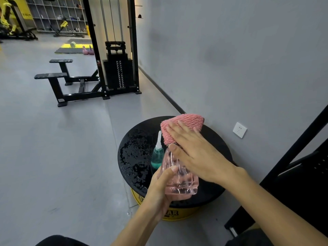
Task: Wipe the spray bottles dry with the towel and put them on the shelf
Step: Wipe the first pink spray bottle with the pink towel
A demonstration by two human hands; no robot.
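My left hand [163,187] grips a clear pink ribbed spray bottle [179,178] by its lower body, above a round black platform [134,153]. A pink towel [182,128] covers the bottle's top, so its head is hidden. My right hand [193,150] lies over the towel with its fingers straight and its thumb against the bottle's neck. A small teal bottle [157,155] with a white pointed nozzle stands on the platform just left of the pink one.
The platform's left half is wet with water drops, and its base is yellow [177,213]. A grey wall with a white socket [239,130] is on the right. A black frame [291,157] stands at right. A cable machine [115,68] stands on the floor behind.
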